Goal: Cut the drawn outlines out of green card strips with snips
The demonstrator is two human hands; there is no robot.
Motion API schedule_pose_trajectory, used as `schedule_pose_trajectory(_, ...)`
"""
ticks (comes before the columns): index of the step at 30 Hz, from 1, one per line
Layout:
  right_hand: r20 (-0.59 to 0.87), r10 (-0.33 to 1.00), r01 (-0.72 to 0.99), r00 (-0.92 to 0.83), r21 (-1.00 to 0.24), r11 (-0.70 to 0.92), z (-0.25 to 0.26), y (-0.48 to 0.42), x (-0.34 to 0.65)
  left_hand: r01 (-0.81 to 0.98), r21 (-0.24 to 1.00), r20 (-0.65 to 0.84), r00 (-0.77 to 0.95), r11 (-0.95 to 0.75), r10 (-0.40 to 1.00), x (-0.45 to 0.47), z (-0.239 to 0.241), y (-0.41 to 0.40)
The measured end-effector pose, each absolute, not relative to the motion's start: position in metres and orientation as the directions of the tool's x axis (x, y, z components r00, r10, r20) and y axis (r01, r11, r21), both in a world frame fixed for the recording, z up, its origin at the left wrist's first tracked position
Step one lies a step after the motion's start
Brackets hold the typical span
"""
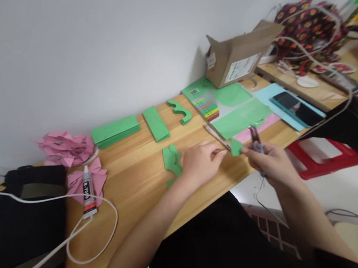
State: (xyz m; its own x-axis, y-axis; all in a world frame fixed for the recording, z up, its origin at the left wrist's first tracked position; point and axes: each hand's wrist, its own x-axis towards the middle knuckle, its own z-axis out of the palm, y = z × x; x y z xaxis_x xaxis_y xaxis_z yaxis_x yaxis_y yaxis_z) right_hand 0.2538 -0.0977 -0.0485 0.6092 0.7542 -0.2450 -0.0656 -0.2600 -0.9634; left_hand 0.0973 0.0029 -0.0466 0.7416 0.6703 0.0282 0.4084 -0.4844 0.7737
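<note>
While blurred, both hands (237, 161) pinch a green scrap (236, 146).

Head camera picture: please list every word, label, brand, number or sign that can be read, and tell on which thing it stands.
"B-7000", likely, partly blurred: on the small clear glue tube with a black cap.
White shipping labels on the brown cardboard box: print too small to read.
Barcode and colour chart on the green paper pack cover: too blurred to read.
Faint pale lettering on the green paper sheet: unreadable.
Nothing else carries text.
</note>
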Motion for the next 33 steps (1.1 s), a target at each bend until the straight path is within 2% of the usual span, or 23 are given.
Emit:
schedule_pose_trajectory(2,-0.195,0.646,-0.056,0.738,-0.972,-0.23,-0.047,-0.112,0.279,0.38,0.683,0.073,0.815,-0.624,0.576,0.127,-0.049,0.002)
schedule_pose_trajectory(5,-0.154,0.53,-0.052,0.834,-0.978,-0.201,-0.047,-0.132,0.303,0.344,0.564,0.112,0.869,-0.751,0.482,0.167,-0.059,-0.001)
schedule_pose_trajectory(8,-0.145,0.481,-0.067,0.865,-0.982,-0.175,-0.052,-0.144,0.313,0.352,0.486,0.111,0.883,-0.8,0.456,0.194,-0.071,0.0)
schedule_pose_trajectory(11,-0.152,0.466,-0.089,0.872,-0.984,-0.155,-0.06,-0.15,0.319,0.395,0.468,0.092,0.868,-0.791,0.488,0.21,-0.077,0.008)
schedule_pose_trajectory(14,-0.182,0.449,-0.119,0.875,-0.979,-0.166,-0.065,-0.148,0.33,0.465,0.527,0.064,0.812,-0.711,0.579,0.219,-0.073,0.024)
schedule_pose_trajectory(17,-0.236,0.427,-0.161,0.873,-0.966,-0.204,-0.065,-0.133,0.346,0.52,0.639,0.029,0.72,-0.567,0.693,0.225,-0.059,0.045)
schedule_pose_trajectory(24,-0.339,0.434,-0.218,0.835,-0.927,-0.304,-0.051,-0.053,0.37,0.41,0.849,0.082,0.52,-0.333,0.85,0.226,-0.02,0.085)
schedule_pose_trajectory(28,-0.364,0.454,-0.224,0.813,-0.916,-0.332,-0.048,-0.008,0.372,0.336,0.903,0.098,0.448,-0.269,0.888,0.226,-0.014,0.097)
schedule_pose_trajectory(33,-0.357,0.52,-0.217,0.776,-0.925,-0.311,-0.052,0.019,0.371,0.329,0.91,0.09,0.437,-0.252,0.895,0.228,-0.017,0.104)
